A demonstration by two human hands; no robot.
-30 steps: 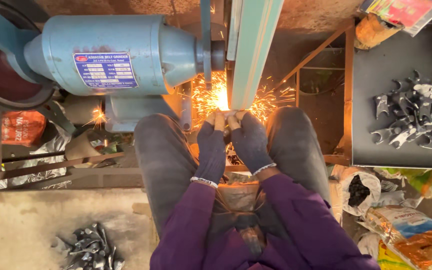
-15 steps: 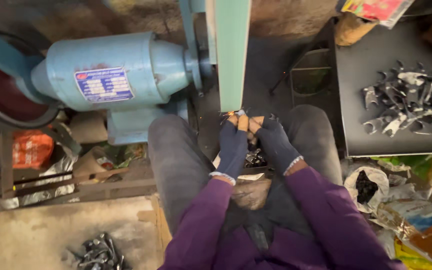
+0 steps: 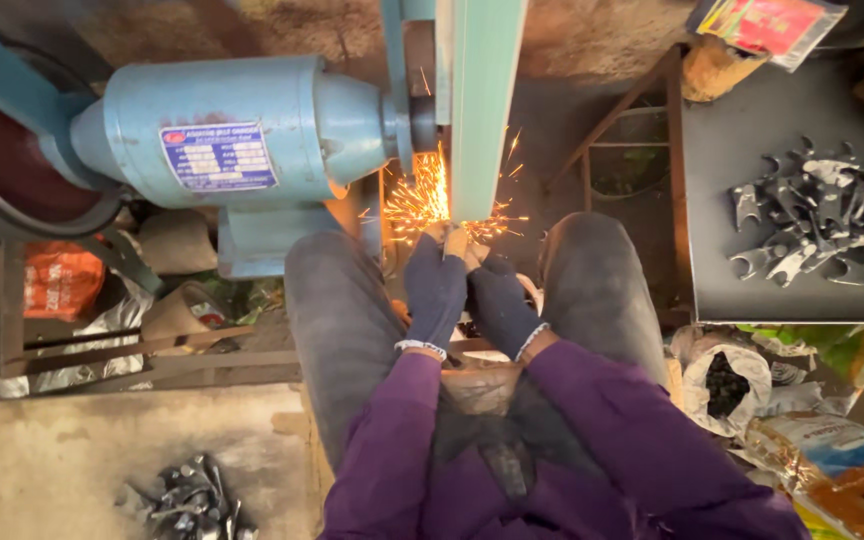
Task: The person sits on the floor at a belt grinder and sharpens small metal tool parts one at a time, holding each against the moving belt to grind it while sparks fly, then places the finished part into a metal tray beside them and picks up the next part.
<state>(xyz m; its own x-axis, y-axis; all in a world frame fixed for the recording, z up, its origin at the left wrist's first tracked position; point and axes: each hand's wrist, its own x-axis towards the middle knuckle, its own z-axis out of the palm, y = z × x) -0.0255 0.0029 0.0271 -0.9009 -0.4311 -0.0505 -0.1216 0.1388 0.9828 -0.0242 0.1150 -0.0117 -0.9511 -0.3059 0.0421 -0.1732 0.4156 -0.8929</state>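
As sparks [image 3: 417,200] fly, workpiece [image 3: 455,240] pinched between left hand [image 3: 435,290], right hand [image 3: 497,305] fingertips against belt [image 3: 487,100].

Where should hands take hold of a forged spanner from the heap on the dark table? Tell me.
Grip a spanner at the heap's near-left edge by its straight shank, coming from above on the open table side. Its forked jaw end juts free there; the rest are tangled.
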